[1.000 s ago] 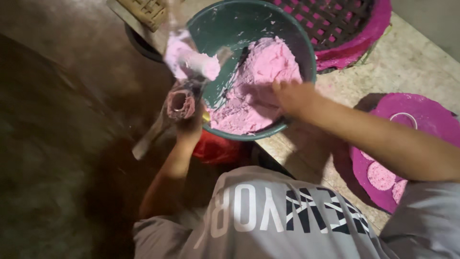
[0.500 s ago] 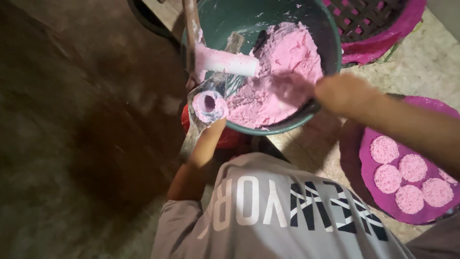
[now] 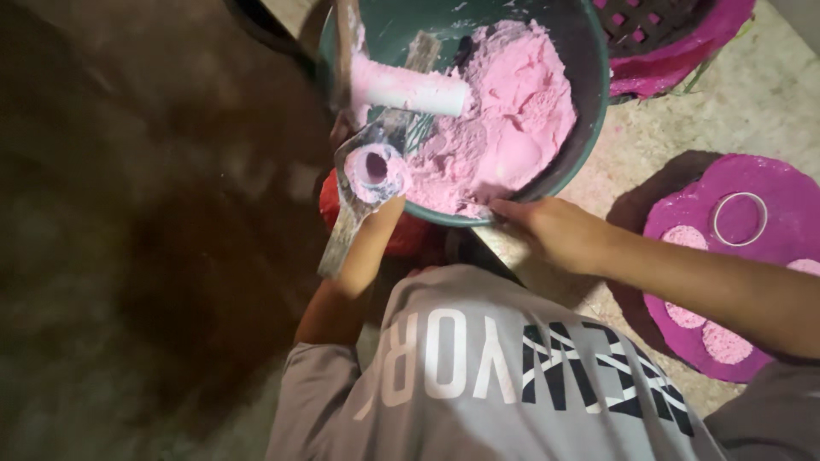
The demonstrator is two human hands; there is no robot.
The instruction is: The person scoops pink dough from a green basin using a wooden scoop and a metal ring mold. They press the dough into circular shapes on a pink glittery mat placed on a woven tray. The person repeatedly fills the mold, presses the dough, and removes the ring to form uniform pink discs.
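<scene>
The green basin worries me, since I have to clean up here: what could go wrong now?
The green basin sits partly over a red thing, and the right hand grips its rim, so it might tip. The pink powder is heaped high and could spill. The left hand holds a coated tube mould at the rim; powder may drop outside.

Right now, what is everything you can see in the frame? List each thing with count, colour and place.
basin: one, dark green, top centre
pink dough: one mound, pink, inside the basin
short tube mould: one, pink-coated, at the basin's near left edge
pipe piece: one, white and pink, lying over the basin's left side
round tray: one, magenta, right on the floor
pressed discs: several, pale pink, on the tray
ring: one, white, on the tray
crate: one, magenta, top right
left hand: under the short tube mould
right hand: on the basin's near rim
</scene>
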